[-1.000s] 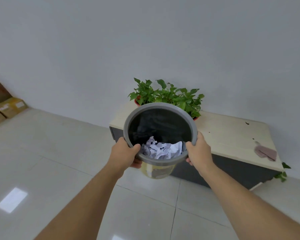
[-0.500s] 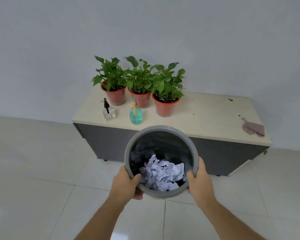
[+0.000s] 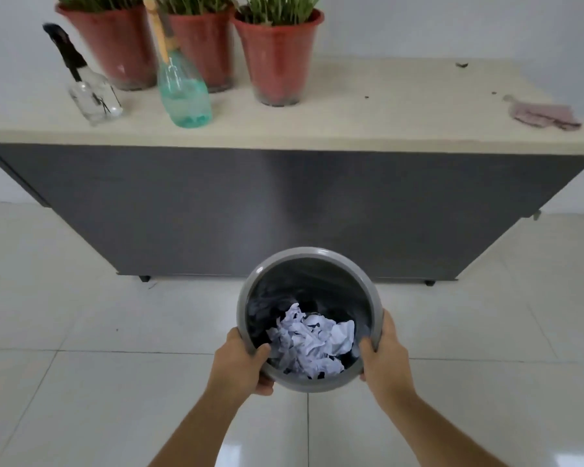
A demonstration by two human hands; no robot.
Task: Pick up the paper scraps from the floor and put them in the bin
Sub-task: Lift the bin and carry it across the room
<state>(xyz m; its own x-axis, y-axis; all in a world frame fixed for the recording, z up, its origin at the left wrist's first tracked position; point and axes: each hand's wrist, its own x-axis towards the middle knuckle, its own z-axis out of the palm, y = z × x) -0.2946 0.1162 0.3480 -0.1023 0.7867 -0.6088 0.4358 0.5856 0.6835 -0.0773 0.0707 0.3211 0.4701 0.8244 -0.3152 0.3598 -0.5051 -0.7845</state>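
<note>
Two hands, one bin. The grey bin (image 3: 309,318) is held in front of the cabinet (image 3: 284,210), its far rim overlapping the foot of the dark cabinet front in the head view; whether its base touches the tiled floor (image 3: 81,382) cannot be told, since the base is hidden. The left hand (image 3: 240,362) grasps the bin's near-left rim, thumb hooked inside, fingers wrapped under the outer wall. The right hand (image 3: 383,357) grasps the near-right rim likewise, thumb inside, palm against the outside. One black liner inside the bin. The crumpled paper scraps (image 3: 312,343) lie in a single white heap at the bottom, toward the near side; individual pieces cannot be counted. On the cabinet top, left half: three red plant pots (image 3: 277,52) in a row along the back, green stems showing at the frame's upper edge. In front of the pots stand two bottles: one clear glass bottle (image 3: 95,96) with a black pump head at far left, and one teal spray bottle (image 3: 184,96) with an orange nozzle just to its right. Near the right end of the cabinet top lies one pinkish cloth (image 3: 543,114), flat, with a few dark specks of debris scattered on the surface nearby. Two small cabinet feet visible under its lower edge.
</note>
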